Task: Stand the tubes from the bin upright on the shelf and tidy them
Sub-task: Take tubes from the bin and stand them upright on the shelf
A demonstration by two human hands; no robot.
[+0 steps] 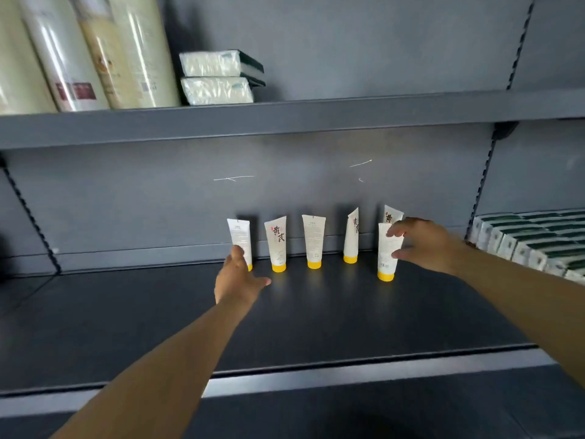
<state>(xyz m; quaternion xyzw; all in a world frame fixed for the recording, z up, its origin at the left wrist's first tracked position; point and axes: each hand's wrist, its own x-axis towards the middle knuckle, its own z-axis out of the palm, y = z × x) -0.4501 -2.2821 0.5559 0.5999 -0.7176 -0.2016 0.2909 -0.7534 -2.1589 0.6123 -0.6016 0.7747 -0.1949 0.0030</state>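
Observation:
Several white tubes with yellow caps stand cap-down along the back of the dark shelf (pixel 316 318). My left hand (pixel 237 277) reaches to the leftmost tube (pixel 239 237) and its fingers touch the tube's lower part, hiding the cap. My right hand (pixel 424 243) pinches the front right tube (pixel 387 258) between thumb and fingers; this tube stands a little nearer than the row. Another tube (pixel 392 213) is partly hidden behind it. Three tubes (pixel 313 240) stand untouched in between. The bin is not in view.
Green and white boxes (pixel 535 242) are stacked at the shelf's right end. On the upper shelf (pixel 316 117) stand tall wrapped rolls (pixel 95 52) and two tissue packs (pixel 218 77). A metal lip (pixel 348 375) runs along the shelf's front edge.

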